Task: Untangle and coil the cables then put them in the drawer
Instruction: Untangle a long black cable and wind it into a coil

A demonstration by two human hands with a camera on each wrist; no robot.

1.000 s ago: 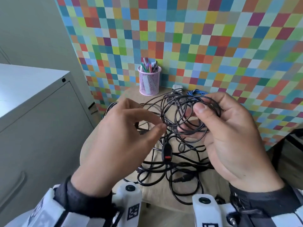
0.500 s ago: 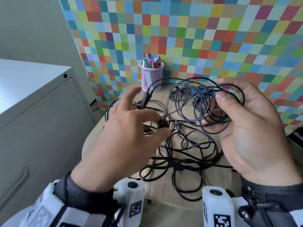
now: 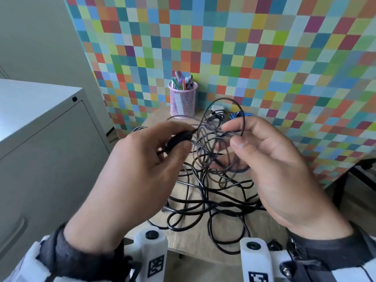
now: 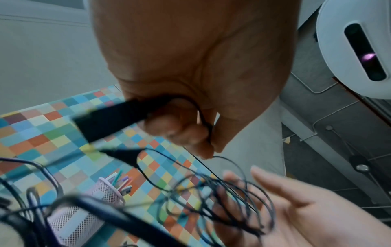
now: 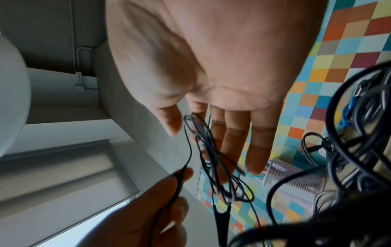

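A coil of thin black cable [image 3: 215, 151] hangs looped over the straight fingers of my right hand [image 3: 232, 135], with the thumb lifted clear of it. Just left of the coil, my left hand [image 3: 183, 137] pinches the same cable's end by its black plug [image 3: 180, 139]. The left wrist view shows the curled left fingers [image 4: 190, 133] round the cable and the plug [image 4: 105, 122] sticking out. In the right wrist view the coil [image 5: 211, 158] lies across the right fingers [image 5: 232, 142]. Below both hands a tangle of thicker black cables [image 3: 203, 202] lies on the round wooden table [image 3: 189, 243].
A grey metal cabinet [image 3: 50, 159] with closed fronts stands left of the table. At the table's back are a pink mesh pen cup [image 3: 183, 100], a white adapter [image 3: 217, 107] and a blue cable [image 3: 240, 115]. A chequered coloured wall [image 3: 264, 58] backs the table.
My left hand has closed on the plug end and drawn it in beside the coil. The right thumb, which pressed the coil before, has lifted off it.
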